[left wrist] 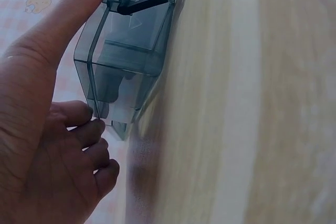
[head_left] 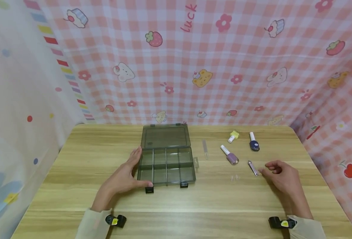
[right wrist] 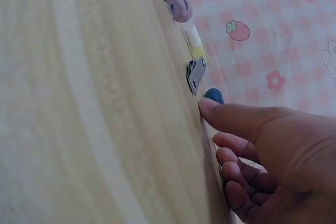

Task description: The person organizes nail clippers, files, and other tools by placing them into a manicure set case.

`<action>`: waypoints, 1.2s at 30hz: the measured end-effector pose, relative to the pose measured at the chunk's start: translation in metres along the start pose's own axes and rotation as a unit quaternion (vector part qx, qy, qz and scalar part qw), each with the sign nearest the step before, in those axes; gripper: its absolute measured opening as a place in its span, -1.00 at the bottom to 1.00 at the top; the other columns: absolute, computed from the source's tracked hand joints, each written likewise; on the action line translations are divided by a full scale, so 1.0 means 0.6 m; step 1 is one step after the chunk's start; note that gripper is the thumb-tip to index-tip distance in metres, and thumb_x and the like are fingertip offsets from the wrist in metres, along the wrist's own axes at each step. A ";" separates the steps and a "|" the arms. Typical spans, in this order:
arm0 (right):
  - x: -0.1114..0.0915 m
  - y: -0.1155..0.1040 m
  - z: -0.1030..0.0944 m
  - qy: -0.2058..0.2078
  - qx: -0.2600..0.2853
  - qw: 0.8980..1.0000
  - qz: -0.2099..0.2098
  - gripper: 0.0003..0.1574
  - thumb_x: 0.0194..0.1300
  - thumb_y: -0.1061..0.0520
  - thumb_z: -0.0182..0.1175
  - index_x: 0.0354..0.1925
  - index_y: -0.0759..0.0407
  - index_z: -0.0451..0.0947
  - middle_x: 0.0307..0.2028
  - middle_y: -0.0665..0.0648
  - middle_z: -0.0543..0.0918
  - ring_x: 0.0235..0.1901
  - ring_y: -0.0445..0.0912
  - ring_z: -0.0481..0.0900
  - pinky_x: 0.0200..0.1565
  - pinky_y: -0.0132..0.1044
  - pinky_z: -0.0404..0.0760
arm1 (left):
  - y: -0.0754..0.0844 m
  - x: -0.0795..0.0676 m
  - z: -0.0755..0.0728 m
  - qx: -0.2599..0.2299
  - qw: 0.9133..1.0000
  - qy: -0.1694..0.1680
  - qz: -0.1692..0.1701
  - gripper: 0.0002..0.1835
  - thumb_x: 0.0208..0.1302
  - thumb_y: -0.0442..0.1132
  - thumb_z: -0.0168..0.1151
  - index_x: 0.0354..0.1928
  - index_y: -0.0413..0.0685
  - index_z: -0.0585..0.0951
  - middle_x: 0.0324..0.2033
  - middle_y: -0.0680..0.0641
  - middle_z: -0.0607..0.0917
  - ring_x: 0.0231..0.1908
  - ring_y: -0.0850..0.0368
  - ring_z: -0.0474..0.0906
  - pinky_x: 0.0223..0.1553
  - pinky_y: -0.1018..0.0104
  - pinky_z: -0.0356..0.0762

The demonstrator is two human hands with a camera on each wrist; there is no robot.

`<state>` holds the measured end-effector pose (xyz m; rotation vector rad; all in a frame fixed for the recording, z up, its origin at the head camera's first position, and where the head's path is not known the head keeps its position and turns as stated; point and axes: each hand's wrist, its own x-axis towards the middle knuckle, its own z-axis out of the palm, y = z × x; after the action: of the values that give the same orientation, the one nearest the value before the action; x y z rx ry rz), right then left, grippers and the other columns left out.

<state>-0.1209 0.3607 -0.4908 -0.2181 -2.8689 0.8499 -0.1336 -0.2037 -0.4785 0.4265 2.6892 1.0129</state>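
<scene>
A smoky grey see-through compartment box [head_left: 166,166] lies with its lid [head_left: 166,136] laid back. My left hand [head_left: 123,177] holds its front left corner, thumb on the front edge by a black latch [head_left: 149,190], fingers along the left wall. In the left wrist view, the fingertips [left wrist: 97,124] meet the box's clear wall [left wrist: 123,51]. My right hand [head_left: 282,177] is low over the table, fingers loosely bent, thumb tip just right of a nail clipper [head_left: 253,168]. In the right wrist view, the thumb [right wrist: 231,116] points at the clipper [right wrist: 196,75]; nothing clearly shows in its grasp.
Purple [head_left: 232,158], navy [head_left: 254,145] and yellow [head_left: 234,134] nail polish bottles lie behind the clipper. A thin nail file [head_left: 205,148] and a clear piece [head_left: 196,162] lie right of the box. Small clear bits [head_left: 234,178] lie left of the clipper. A checked curtain [head_left: 176,83] hangs behind.
</scene>
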 end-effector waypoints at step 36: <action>-0.005 -0.001 0.002 0.040 0.069 0.995 0.054 -0.56 0.30 -0.18 0.41 -0.08 0.12 0.79 -0.48 -0.25 0.67 -0.48 -0.40 0.49 -0.43 -0.52 0.45 | -0.004 -0.002 0.003 -0.005 1.000 0.006 0.004 0.50 -0.12 0.48 0.49 0.66 0.09 -0.23 0.67 -0.08 -0.23 0.64 -0.18 -0.24 0.55 -0.27 0.03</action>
<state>-0.1184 0.3590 -0.4919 -0.3855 -2.7309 1.0305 -0.1326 -0.2049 -0.4814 0.4302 2.6946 1.0326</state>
